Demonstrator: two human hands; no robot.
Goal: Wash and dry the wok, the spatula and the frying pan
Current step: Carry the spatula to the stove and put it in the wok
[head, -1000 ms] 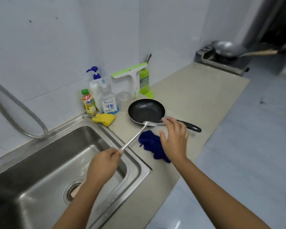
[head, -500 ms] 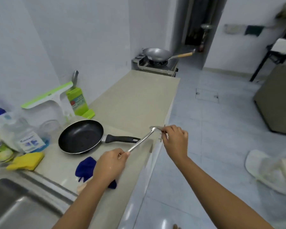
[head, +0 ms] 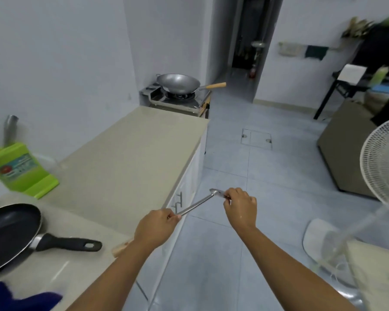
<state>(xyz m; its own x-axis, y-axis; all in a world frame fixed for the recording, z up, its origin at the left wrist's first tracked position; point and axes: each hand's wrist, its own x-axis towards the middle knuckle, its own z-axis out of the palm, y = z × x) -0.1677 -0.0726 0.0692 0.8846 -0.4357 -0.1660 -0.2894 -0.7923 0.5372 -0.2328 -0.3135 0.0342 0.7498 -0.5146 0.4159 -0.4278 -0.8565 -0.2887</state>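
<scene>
**Grip.** The left hand (head: 156, 227) is closed round the handle end of the spatula (head: 195, 205), with thumb and forefinger pinching the steel shaft where it leaves the fist. The right hand (head: 240, 208) pinches the blade end with its fingertips, and the fingers hide most of the blade.

**Position.** The spatula spans the gap between the two hands. It is in the air beyond the counter (head: 126, 158) edge, over the floor, and rises toward the right hand. A pale stub under the left wrist is probably the handle's butt.

**Handling.** Judged light and rigid, with no flex to allow for. The bare steel is likely slick, and the right hand shows a wet sheen. The safest hold is the handle end in a full fist. The blade is thin, so it is better pinched on its flat faces than on its edge.

**Surroundings.**
- The pan (head: 9, 234) sits on the counter at left, its black handle pointing toward the counter edge.
- A blue cloth (head: 20, 297) lies near the pan, at the lower left.
- A green board (head: 18, 169) leans at the wall.
- The wok (head: 177, 83) rests on the stove (head: 177, 101) at the counter's far end, well apart from the hands.
- A fan (head: 384, 158) stands at right.
</scene>
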